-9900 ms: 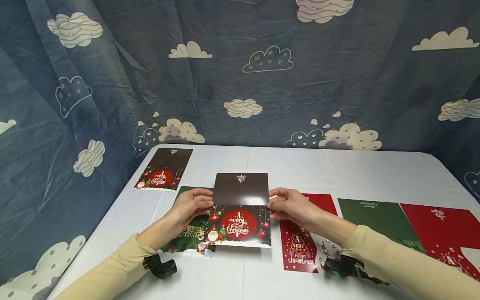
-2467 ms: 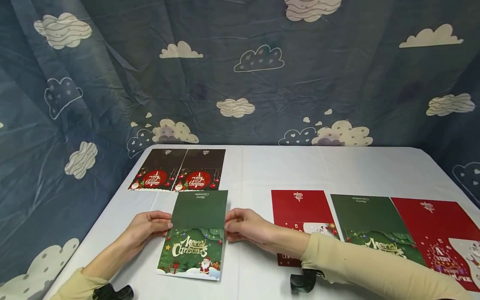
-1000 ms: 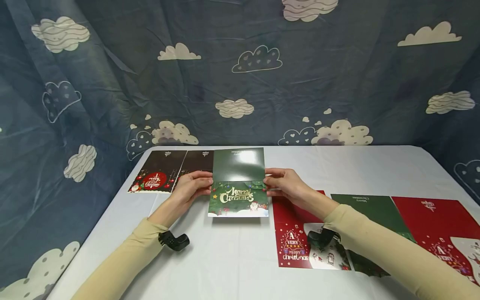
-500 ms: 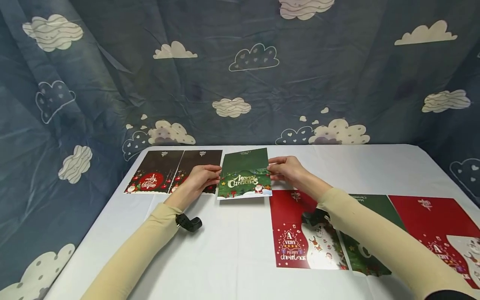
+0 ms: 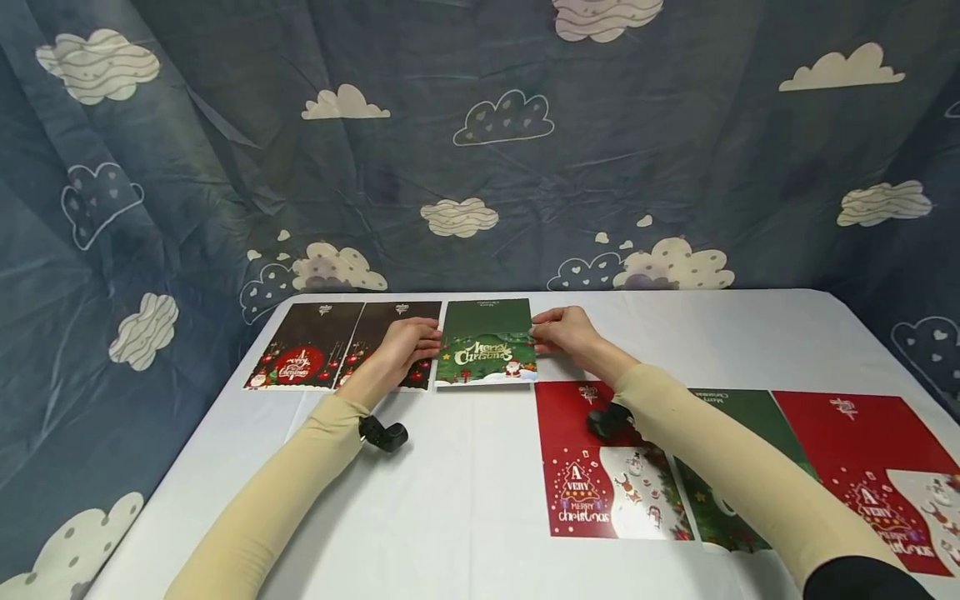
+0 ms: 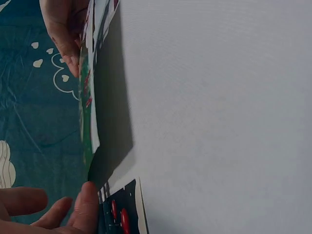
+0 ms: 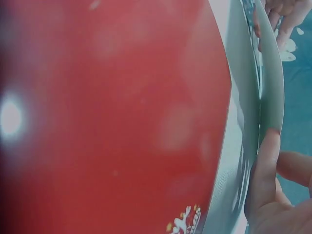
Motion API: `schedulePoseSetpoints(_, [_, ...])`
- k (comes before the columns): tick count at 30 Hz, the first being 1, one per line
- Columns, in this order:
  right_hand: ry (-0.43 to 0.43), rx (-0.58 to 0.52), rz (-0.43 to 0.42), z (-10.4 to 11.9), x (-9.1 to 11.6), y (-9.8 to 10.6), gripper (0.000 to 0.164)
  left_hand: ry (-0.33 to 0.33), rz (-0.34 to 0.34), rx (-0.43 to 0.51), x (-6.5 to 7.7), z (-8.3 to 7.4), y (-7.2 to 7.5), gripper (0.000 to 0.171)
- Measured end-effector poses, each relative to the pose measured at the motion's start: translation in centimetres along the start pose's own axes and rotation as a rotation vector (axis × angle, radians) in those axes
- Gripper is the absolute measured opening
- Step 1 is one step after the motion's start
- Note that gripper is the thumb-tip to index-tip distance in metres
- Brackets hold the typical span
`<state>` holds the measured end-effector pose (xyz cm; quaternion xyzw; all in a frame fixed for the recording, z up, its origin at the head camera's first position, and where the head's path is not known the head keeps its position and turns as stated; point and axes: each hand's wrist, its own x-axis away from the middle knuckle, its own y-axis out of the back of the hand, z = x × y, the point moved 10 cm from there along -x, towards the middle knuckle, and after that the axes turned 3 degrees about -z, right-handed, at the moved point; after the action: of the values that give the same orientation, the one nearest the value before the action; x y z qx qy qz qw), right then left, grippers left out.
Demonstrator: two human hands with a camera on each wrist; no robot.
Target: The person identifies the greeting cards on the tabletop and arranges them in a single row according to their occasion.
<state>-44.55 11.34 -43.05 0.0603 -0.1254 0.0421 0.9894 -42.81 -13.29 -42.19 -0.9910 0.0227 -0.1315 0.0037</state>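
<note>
Since one second ago, the green "Merry Christmas" card [image 5: 486, 340] has shifted away from the person and settled lower, and its tilt has flattened out. It is now at the far side of the white, faintly creased tablecloth [image 5: 420, 508], just right of two glossy dark brown cards, the outer brown card [image 5: 300, 337] and the inner brown card [image 5: 384, 321]. The left hand [image 5: 405, 342] pinches its left edge, wrist crossing the inner brown card; the right hand [image 5: 572, 335] pinches its right edge between thumb and finger. In the wrist views the thin, stiff sheet bows slightly, and its near edge stands off the cloth above a soft shadow. Nearer lie a shiny red card [image 5: 570, 429], a second green card [image 5: 753, 421] partly under the smooth beige right sleeve [image 5: 720, 454], and another red card [image 5: 855, 437]. Behind hangs a wrinkled blue-grey fabric backdrop [image 5: 420, 50] printed with clouds.
</note>
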Motion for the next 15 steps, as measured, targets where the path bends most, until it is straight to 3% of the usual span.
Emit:
schedulePoseSetpoints(4, [-0.012,-0.004,0.016,0.1,0.0,-0.2,0.036,-0.035,-0.012,0.004,-0.1,-0.4,0.3,0.041])
schedulePoseSetpoints(15, [-0.032,-0.018,0.093,0.0,0.7,-1.4,0.04,-0.008,0.011,-0.059,0.2,0.1,0.7,0.043])
